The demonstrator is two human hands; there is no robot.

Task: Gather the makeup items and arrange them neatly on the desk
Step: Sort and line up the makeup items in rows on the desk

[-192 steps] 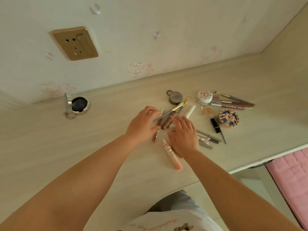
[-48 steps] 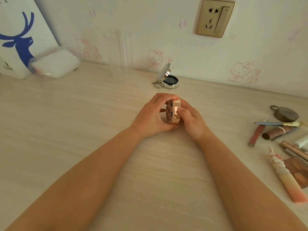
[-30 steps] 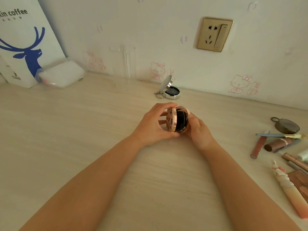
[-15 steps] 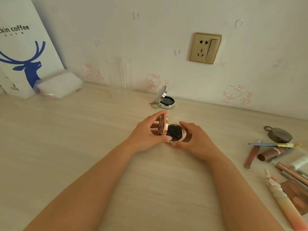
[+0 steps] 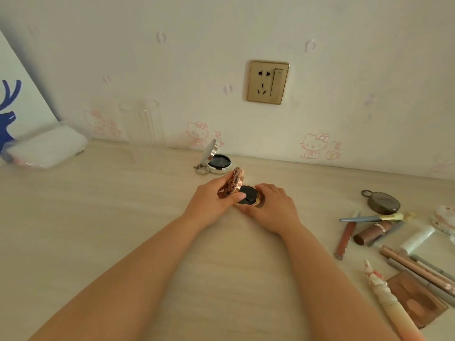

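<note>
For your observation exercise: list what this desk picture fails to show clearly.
- Head view: rose-gold compact: base partly hidden by both hands.
- Cream tube: end cut off by the bottom edge.
- White round case: cut by the right edge.
- White packet: blurred.

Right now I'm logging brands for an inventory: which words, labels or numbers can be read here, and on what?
No text reads in this frame.
White bag with blue deer: picture only, no lettering in view.
Gold wall socket: marks too small to read.
Rose-gold round compact: pattern only.
Scattered makeup tubes: no print legible.
</note>
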